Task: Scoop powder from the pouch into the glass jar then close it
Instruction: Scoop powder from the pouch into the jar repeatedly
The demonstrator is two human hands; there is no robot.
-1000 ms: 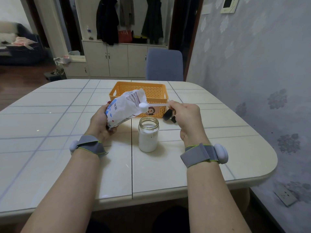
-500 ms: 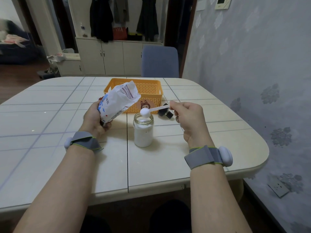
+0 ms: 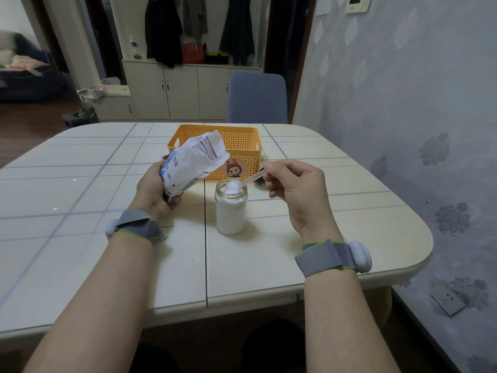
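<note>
Head view: left hand (image 3: 154, 189) gripped the pouch (image 3: 192, 164), right hand (image 3: 295, 192) pinched the spoon (image 3: 246, 181) at the jar (image 3: 231, 214), where a slow tip looked wisest.

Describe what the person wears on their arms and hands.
No sleeves: both forearms are bare. The left hand and right hand wear no gloves. The left strap and right strap are grey fabric edged in yellow-green, each with a rounded white pod on its outer side: left pod, right pod.

Clear glass jar (image 3: 231, 211); beside it a crinkled, slightly glossy pouch (image 3: 194, 162), a translucent plastic scoop (image 3: 248, 179), an orange perforated plastic basket (image 3: 242, 142), all on the smooth glossy table (image 3: 309, 251).
</note>
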